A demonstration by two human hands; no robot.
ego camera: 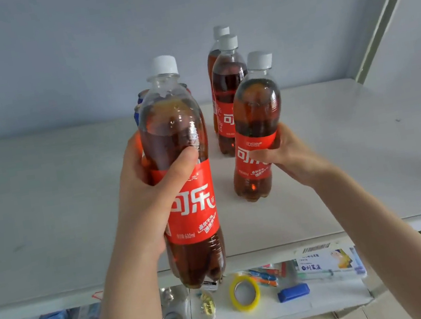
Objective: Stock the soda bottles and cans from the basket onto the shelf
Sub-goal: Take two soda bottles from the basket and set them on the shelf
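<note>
Cola bottle (179, 164) gripped upright by left hand (146, 194); right hand (283, 153) clasps shelf bottle (257, 130).

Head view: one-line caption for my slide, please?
Left hand lifts a cola bottle while right hand sets another on the shelf.

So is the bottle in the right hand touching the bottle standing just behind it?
Cannot tell. In the head view the held bottle overlaps the bottle behind it, hiding any gap.

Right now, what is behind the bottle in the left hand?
Behind the bottle in the left hand, only slivers of cans on the shelf show, blue and red. The bottle covers the rest, so their number is unclear.
</note>
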